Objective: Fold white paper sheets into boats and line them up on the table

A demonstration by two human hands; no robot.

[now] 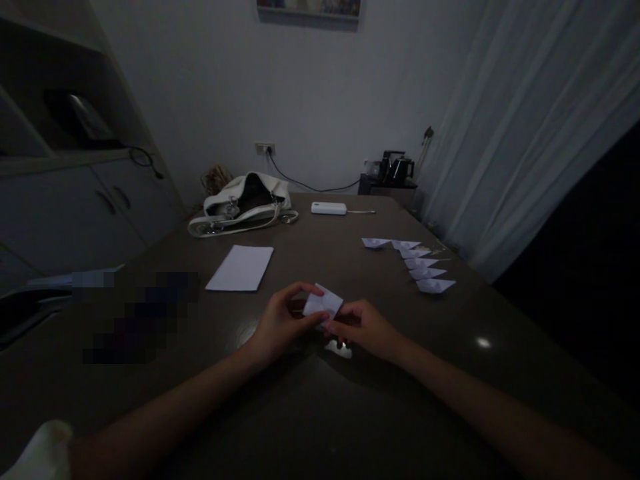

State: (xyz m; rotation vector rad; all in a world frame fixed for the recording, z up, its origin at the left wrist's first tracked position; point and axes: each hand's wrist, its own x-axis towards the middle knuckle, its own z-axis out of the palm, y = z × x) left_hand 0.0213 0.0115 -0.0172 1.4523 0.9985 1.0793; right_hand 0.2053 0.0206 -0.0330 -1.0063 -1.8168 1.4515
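A small folded piece of white paper [324, 301] is held above the dark table, near the middle of the view. My left hand [285, 317] grips its left side, with a finger along the top and the thumb across the lower part. At the lower right corner, my right hand [361, 327] pinches the same paper between thumb and fingers. Some of the fingertips behind the paper are hidden. Beyond my left hand lies a stack of white paper sheets [241, 268]. Several folded paper boats [425, 273] stand in a curved row to the right.
A white handbag [250, 200] lies open at the back left of the table [320, 413]. To its right is a white power bank [329, 208] with a short cable. A black kettle [400, 170] stands beyond the far right corner. Sheer curtains [520, 120] hang at the right.
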